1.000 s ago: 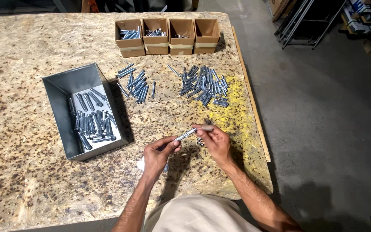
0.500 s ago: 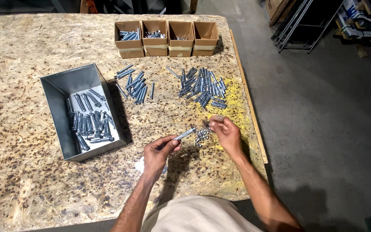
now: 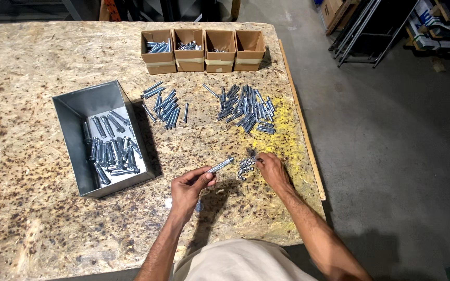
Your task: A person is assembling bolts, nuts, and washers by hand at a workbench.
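At the near edge of the chipboard table [image 3: 37, 67], the left hand [image 3: 189, 188] pinches a silver bolt [image 3: 220, 166] while the right hand [image 3: 272, 169] dips into a little heap of nuts [image 3: 245, 167].

Left fingers are closed round the bolt's lower end, its tip angled up and right toward the nuts; right fingertips are drawn together on the heap's far edge, though whether they grip a nut I cannot tell. Just left sits a grey metal bin [image 3: 79, 109], open-topped, with a layer of bolts lying inside. Further out, two loose spreads of bolts: a smaller one [image 3: 165, 104] beside the bin, a larger one [image 3: 247, 108] over a yellow-stained patch. Along the far edge, four small brown cardboard boxes [image 3: 203, 49] stand in a row, touching, a pale tape band across each front.
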